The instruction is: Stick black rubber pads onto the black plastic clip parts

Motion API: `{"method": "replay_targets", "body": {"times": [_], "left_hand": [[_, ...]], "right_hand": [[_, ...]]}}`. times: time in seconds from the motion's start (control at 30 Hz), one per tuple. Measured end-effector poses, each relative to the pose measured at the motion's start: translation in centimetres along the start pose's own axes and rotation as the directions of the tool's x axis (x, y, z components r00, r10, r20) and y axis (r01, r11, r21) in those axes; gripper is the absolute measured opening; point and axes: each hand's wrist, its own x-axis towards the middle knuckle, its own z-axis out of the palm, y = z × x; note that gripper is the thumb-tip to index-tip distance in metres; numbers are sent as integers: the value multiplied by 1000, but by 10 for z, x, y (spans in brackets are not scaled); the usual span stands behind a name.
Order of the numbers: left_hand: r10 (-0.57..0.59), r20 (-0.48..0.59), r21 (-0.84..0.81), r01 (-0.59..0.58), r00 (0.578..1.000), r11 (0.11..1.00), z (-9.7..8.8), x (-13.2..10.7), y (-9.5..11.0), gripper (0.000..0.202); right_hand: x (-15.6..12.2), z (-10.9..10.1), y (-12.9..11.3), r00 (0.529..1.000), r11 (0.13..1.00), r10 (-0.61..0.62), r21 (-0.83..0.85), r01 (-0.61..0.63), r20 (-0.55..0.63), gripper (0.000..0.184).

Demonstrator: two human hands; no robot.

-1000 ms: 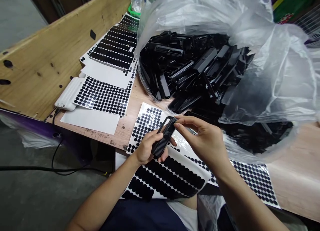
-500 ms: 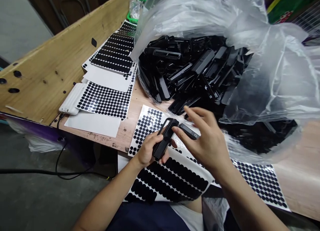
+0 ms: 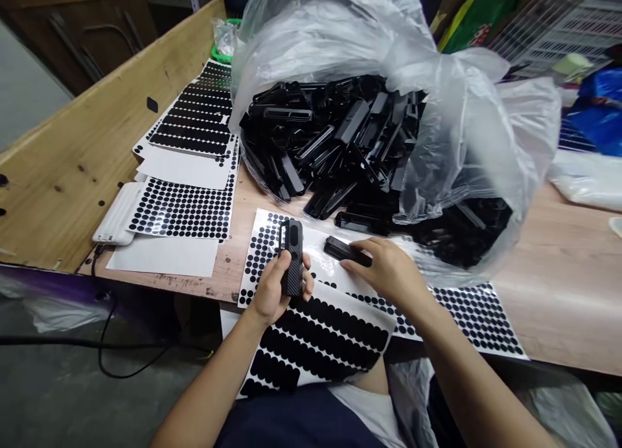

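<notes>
My left hand (image 3: 276,291) is closed around a black ribbed plastic part (image 3: 291,257), held upright over the table's front edge. My right hand (image 3: 389,272) rests on a sheet of black round stickers (image 3: 272,241), its fingers pinching the end of a second black plastic part (image 3: 343,249) that lies on that sheet. A sheet of black oval stickers (image 3: 321,341) lies across my lap and the table edge, below both hands.
A big clear plastic bag (image 3: 437,111) full of black plastic parts (image 3: 335,137) fills the table's middle. More sticker sheets (image 3: 184,205) and a white power bank (image 3: 114,215) lie left, beside a wooden side board (image 3: 72,156). A cable (image 3: 107,344) hangs below.
My right hand left the part in my left hand and moved right and down onto a second part on the sheet. My left hand turned its part upright. The camera shifted.
</notes>
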Motion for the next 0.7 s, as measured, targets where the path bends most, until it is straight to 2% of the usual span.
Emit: {"method": "replay_targets", "body": {"times": [0.07,0.1,0.17,0.2,0.27,0.33,0.4,0.47,0.6,0.7], "left_hand": [[11,-48,-15,-11,999,1000,4,1,1,51],[21,-65,-10,-21,998,1000,7,1,1,53],[55,-82,23,-53,995,998,11,1,1,60],[75,-86,46,-72,993,996,12,1,0,64],[108,-98,80,-100,989,992,14,1,-2,69],[114,-143,81,-103,983,991,13,0,-3,68],[86,-194,39,-80,977,996,10,-1,-2,59],[42,-195,-30,-49,980,998,6,-2,-1,46],[22,-200,-124,-48,980,991,1,-4,2,39],[30,-197,-105,-51,980,993,0,-4,2,37]], "right_hand": [[-6,-7,-8,997,989,-83,118,83,-6,34],[-8,-12,-17,996,972,-80,219,84,-29,34],[-9,-20,-44,999,921,17,391,2,-45,38],[-8,-23,-59,996,907,85,416,-64,-31,39],[-4,-23,-84,989,928,147,348,-132,-18,41],[2,-18,-98,994,964,109,248,-97,-33,42],[9,-12,-99,998,966,50,255,-41,-26,47],[17,-4,-90,1000,954,13,299,-12,1,49],[38,17,-68,989,988,-107,119,94,103,16],[53,32,-64,969,986,-165,64,156,185,11]]}}
